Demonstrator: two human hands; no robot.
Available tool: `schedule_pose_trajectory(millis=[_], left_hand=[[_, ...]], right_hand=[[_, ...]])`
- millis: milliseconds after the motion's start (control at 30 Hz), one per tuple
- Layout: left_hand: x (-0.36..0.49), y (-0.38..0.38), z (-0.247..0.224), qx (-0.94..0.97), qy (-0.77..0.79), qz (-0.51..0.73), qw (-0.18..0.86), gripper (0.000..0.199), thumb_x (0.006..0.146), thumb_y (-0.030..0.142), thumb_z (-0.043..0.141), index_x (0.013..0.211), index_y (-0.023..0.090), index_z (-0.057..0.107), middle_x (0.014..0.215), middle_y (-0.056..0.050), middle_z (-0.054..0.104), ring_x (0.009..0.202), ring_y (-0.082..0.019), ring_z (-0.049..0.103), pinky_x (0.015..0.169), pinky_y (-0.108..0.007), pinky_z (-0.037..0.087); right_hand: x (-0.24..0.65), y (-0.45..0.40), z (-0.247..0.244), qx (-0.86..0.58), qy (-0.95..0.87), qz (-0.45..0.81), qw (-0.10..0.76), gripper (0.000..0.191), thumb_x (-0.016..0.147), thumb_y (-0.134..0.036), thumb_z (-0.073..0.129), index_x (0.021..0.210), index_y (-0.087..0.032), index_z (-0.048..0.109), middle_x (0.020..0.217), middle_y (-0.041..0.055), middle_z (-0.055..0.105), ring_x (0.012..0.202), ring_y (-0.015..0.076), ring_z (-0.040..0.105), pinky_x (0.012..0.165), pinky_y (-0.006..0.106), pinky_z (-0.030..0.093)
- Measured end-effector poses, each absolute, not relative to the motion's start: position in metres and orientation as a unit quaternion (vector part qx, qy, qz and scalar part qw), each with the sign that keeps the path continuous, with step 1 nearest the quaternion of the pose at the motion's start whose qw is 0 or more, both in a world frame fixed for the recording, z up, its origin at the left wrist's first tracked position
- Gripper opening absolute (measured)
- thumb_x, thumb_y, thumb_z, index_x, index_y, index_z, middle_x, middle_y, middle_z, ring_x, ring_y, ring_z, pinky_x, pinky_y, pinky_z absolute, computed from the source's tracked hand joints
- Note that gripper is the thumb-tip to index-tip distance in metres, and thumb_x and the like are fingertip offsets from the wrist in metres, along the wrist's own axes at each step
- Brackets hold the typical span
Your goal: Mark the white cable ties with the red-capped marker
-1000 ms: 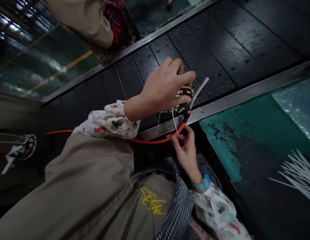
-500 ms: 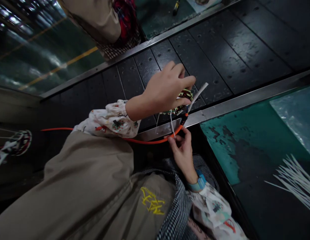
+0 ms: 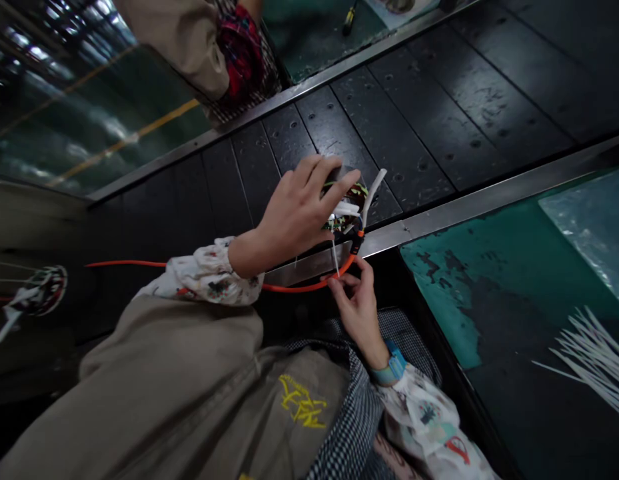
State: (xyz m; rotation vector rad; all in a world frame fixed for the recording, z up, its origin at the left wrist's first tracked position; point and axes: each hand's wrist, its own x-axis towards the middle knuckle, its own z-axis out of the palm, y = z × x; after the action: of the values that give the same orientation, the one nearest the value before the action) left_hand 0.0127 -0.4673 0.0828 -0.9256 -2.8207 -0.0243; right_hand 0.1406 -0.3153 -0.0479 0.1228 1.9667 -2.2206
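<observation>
A round coil-wound stator with dark windings, yellow-green edging and white sleeves lies at the conveyor's near edge. My left hand spans it from the left, fingers curved over the far rim and thumb at the near side; the exact contact is partly hidden. An orange cable runs from a black connector piece beside the stator, leftward past my left sleeve. My right hand pinches this cable just below the stator. A thin white strip reaches from the stator to those fingertips. A wider white sleeve sticks up.
The black slatted conveyor has metal rails. Right of me is a green work surface with white strips and clear plastic. Another stator is at far left. A person in a beige sleeve sits opposite, near a screwdriver.
My left hand has shifted left and down, its fingers spreading and uncovering more of the stator. The stator and its upright white sleeve have moved slightly left. My right hand stays on the cable.
</observation>
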Motion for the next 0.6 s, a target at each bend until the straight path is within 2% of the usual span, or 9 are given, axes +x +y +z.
schedule_pose_trajectory(millis=[133, 333, 600], left_hand=[[0.025, -0.459, 0.072, -0.264, -0.959, -0.010, 0.099, 0.080, 0.092, 0.045, 0.068, 0.160, 0.020, 0.033, 0.160, -0.021, 0.039, 0.144, -0.045, 0.037, 0.107, -0.056, 0.038], [0.024, -0.452, 0.075, -0.253, -0.963, -0.009, 0.089, 0.075, 0.092, 0.030, 0.067, 0.159, 0.021, 0.036, 0.158, -0.020, 0.042, 0.144, -0.044, 0.040, 0.108, -0.053, 0.037], [0.027, -0.455, 0.079, -0.241, -0.968, 0.000, 0.071, 0.068, 0.095, 0.022, 0.056, 0.159, 0.019, 0.036, 0.160, -0.020, 0.042, 0.145, -0.041, 0.039, 0.107, -0.053, 0.036]], right_hand=[[0.142, -0.317, -0.046, 0.039, 0.656, -0.749, 0.087, 0.057, 0.097, -0.040, 0.066, 0.143, -0.024, 0.036, 0.093, 0.0024, 0.075, 0.082, 0.0194, 0.072, 0.083, 0.037, 0.056], [0.144, -0.321, -0.043, 0.036, 0.658, -0.748, 0.085, 0.056, 0.097, -0.039, 0.066, 0.141, -0.023, 0.036, 0.094, 0.0040, 0.076, 0.085, 0.0198, 0.073, 0.081, 0.036, 0.056], [0.145, -0.327, -0.044, 0.037, 0.661, -0.744, 0.096, 0.057, 0.096, -0.040, 0.067, 0.142, -0.023, 0.036, 0.093, 0.0029, 0.074, 0.073, 0.0180, 0.069, 0.075, 0.035, 0.055]])
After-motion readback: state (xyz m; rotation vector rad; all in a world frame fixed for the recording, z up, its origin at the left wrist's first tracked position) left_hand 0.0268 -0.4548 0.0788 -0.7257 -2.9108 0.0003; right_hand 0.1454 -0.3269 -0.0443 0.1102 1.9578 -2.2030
